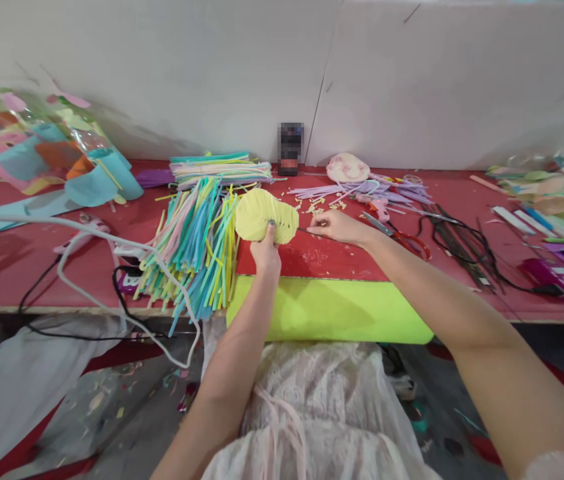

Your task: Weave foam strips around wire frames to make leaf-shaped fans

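My left hand [266, 252] grips a pale yellow rounded bundle [257, 210] from below, its thumb pressed on the front. The bundle has fine ridges, like wound yarn or crepe; its material is not certain. To its right, my right hand [337, 227] is closed in a pinch on a thin dark stick [303, 230] that points toward the bundle's right side. Whether the stick's tip enters the bundle I cannot tell. Below both hands is a bright yellow-green sheet [332, 310] hanging over the table's front edge.
Pastel pipe cleaners [192, 240] lie heaped at left. Behind are purple stems [387, 192], small yellow bits and a pinkish round bundle [348, 168]. Red-handled scissors [402, 239] and a black cord [477, 247] lie at right. A white cable [127, 241] loops at left near a glue gun [85, 235].
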Tool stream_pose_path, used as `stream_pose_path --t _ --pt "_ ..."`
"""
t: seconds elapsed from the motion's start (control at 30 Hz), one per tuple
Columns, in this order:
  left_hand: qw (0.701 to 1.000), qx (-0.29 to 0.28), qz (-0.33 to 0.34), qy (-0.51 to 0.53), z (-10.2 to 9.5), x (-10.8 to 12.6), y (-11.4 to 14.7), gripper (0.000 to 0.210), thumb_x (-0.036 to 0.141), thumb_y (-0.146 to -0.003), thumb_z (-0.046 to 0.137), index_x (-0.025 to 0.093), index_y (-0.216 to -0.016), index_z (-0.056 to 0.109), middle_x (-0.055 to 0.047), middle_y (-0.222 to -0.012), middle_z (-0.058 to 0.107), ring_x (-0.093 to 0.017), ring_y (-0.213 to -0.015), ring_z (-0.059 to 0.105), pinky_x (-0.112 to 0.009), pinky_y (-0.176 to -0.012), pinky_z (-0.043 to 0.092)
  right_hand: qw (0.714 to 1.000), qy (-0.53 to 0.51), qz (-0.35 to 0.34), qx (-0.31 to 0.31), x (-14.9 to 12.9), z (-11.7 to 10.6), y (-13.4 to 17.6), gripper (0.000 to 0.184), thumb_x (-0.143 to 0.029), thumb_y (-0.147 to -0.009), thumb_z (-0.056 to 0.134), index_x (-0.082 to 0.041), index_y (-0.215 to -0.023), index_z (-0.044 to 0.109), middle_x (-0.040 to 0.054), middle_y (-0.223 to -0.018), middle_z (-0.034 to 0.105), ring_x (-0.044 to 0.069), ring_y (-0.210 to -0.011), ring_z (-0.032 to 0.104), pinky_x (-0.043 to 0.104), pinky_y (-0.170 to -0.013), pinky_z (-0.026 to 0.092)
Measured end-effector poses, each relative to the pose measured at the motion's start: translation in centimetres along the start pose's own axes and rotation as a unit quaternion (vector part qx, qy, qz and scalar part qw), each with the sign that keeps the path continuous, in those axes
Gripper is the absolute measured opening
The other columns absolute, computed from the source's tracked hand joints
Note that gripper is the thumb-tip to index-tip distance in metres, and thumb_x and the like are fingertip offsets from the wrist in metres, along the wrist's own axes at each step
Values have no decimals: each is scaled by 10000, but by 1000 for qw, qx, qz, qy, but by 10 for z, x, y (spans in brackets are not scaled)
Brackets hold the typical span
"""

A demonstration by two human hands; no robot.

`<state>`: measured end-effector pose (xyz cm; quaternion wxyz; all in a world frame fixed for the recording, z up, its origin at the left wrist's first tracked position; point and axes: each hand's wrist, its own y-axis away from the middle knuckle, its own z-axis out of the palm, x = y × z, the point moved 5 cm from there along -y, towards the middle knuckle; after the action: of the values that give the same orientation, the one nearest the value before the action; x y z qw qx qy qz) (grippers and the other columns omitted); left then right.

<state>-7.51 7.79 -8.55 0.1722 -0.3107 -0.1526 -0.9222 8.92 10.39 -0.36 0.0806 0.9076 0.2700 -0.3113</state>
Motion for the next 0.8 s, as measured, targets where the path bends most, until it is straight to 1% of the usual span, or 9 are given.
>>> stream_pose_path --t 0.07,0.17,0.27,0.33,0.43,0.5,0.57,0.67,0.8 --pt "999 25 5 -26 -4 2 1 410 178 -714 712 176 -1113 617 -88 -1236 597 -226 -1134 568 -305 -870 531 994 92 -23 55 -14 0 2 214 -305 -838 539 -160 -689 586 17 -654 571 121 -585 478 251 -551 300" --pt "996 58 7 -60 -8 5 2 439 214 -742 693 175 -1166 584 -89 -1257 582 -201 -1126 573 -269 -873 523 957 247 -71 135 -32 7 9 206 -248 -885 453 -158 -755 586 59 -780 599 140 -618 487 270 -525 249" --pt "997 54 6 -48 -9 6 0 444 222 -752 684 156 -1177 573 -103 -1270 572 -206 -1107 586 -263 -854 532 919 346 -113 149 -37 18 15 234 -168 -897 371 -153 -840 597 81 -891 600 146 -625 488 293 -500 191" --pt "998 45 6 -32 -8 5 -1 444 212 -748 687 142 -1172 576 -115 -1281 561 -220 -1103 588 -273 -844 539 913 358 -130 146 -34 21 16 255 -149 -898 351 -155 -851 602 82 -908 595 150 -642 492 295 -498 189" --pt "999 35 12 -29 -7 5 -4 451 196 -748 684 149 -1182 572 -114 -1280 562 -225 -1123 575 -279 -850 538 932 292 -138 165 -24 17 10 267 -238 -927 362 -162 -831 598 76 -885 590 156 -675 497 280 -525 243" --pt "999 31 19 -41 -6 7 -6 449 192 -753 678 168 -1188 571 -104 -1258 580 -216 -1128 573 -273 -853 536 954 202 -146 167 -19 13 4 255 -287 -921 402 -168 -796 590 63 -823 587 158 -695 498 271 -579 300" --pt "998 24 27 -53 -4 10 -5 447 196 -752 677 182 -1186 574 -97 -1235 597 -207 -1118 580 -271 -855 533 974 105 -138 147 -15 11 -1 238 -311 -893 458 -171 -740 575 38 -719 567 150 -666 482 270 -620 330" --pt "998 14 36 -48 -1 12 -3 456 190 -719 705 173 -1161 595 -108 -1218 607 -206 -1083 602 -288 -861 529 992 -8 -81 101 -7 10 -6 261 -373 -834 529 -163 -684 566 6 -622 530 127 -595 439 267 -605 328" --pt "998 11 48 -34 1 13 -2 459 174 -672 740 152 -1115 624 -122 -1191 622 -207 -1072 609 -305 -880 518 993 -112 -1 25 7 12 -7 321 -459 -769 583 -152 -678 580 -18 -574 500 99 -528 391 256 -552 289"
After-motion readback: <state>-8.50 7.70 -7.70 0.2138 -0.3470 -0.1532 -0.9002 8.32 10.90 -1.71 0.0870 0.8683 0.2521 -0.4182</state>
